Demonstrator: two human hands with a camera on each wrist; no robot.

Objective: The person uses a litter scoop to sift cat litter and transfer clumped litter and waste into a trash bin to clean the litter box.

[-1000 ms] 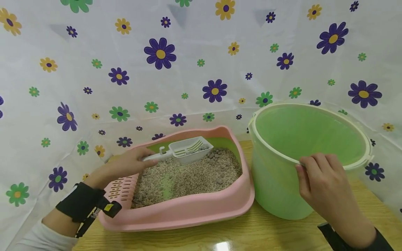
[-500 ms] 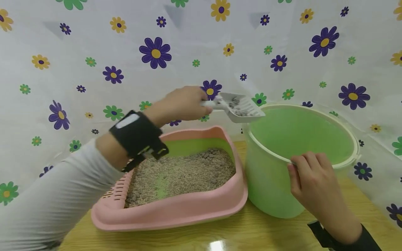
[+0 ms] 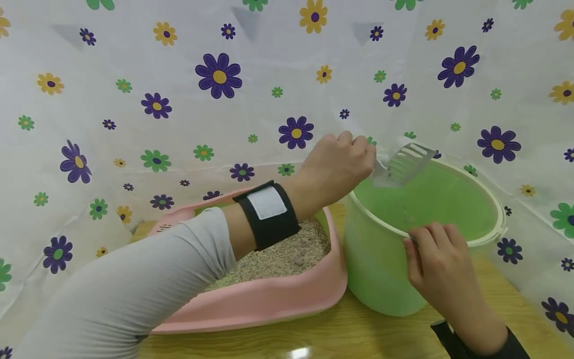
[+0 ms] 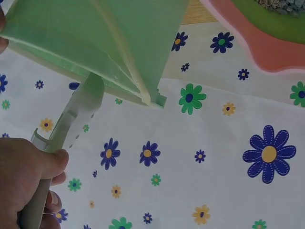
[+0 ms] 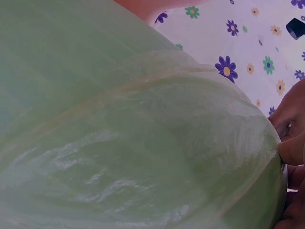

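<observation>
— Where was the scoop (image 3: 405,162) at that moment?

— Over the bin's (image 3: 381,269) open mouth, near its far-left rim. The left hand (image 3: 336,167) had its fingers wrapped round the handle, and the slotted blade was tipped up on edge above the green inside. The left wrist view showed the same grip: thumb and fingers curled about the pale handle (image 4: 52,162), the blade reaching toward the bin's edge.

— Was anything left in the scoop?

— I could not tell; the blade was blurred and turned partly away from the head camera.

— And the right hand (image 3: 441,271)?

— It gripped the bin's near rim, fingertips hooked over the lip and the palm against the outer wall. The right wrist view was almost wholly filled by the bin's green wall (image 5: 133,143), with fingertips (image 5: 291,150) showing at the right edge.

— Where did the tray (image 3: 269,299) sit?

— On the table (image 3: 358,334), just left of the bin, the two close together or touching; I could not tell which. It was pink with a green inner wall and held litter (image 3: 282,254). The left forearm, in a grey sleeve (image 3: 134,294) with a black wrist strap (image 3: 268,214), crossed above it.

— What was behind?

— A white cloth (image 3: 134,75) printed with purple, green and yellow flowers, hung behind and round the table.
</observation>
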